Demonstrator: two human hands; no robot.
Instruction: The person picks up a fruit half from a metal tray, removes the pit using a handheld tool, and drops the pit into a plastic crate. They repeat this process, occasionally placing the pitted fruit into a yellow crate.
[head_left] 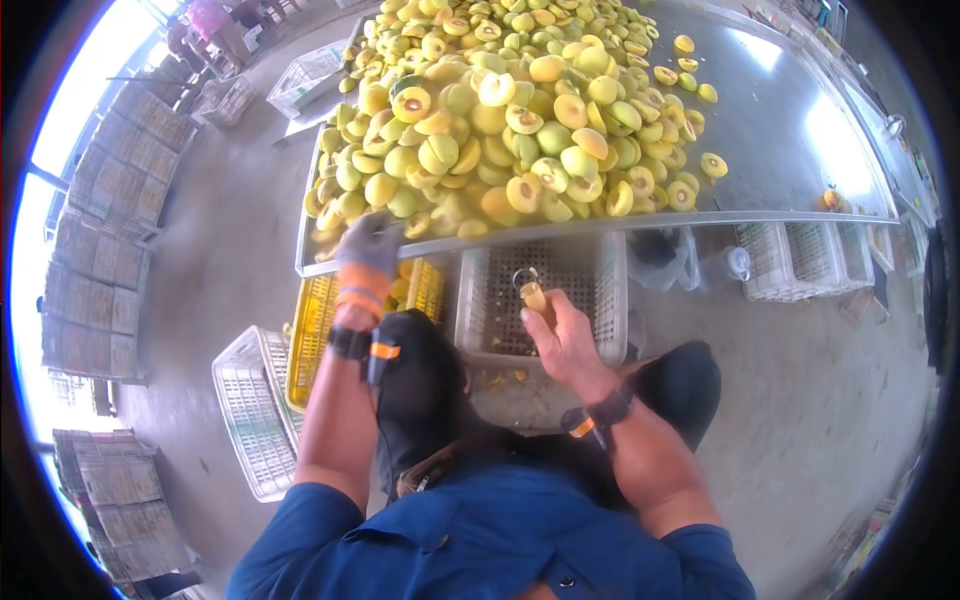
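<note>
A big heap of yellow-green stone fruit (480, 130), many cut in half with brown centres showing, covers the metal table (760, 150). My left hand (369, 250), in a grey and orange glove, is at the table's front edge beside the nearest fruit. Its fingers are blurred, so whether they grip a piece cannot be made out. Bare and closed, my right hand (568, 340) grips the light wooden handle of a pitting tool (533, 296). The tool's metal loop points up, over a white crate below the table edge.
Under the table edge stand the white crate (480, 355) and a yellow crate (312, 335) with fruit inside. Another white crate (250, 410) sits on the left floor. At right are more crates (790, 265) and a plastic jug (735, 263). Stacked crates (95, 290) line the left.
</note>
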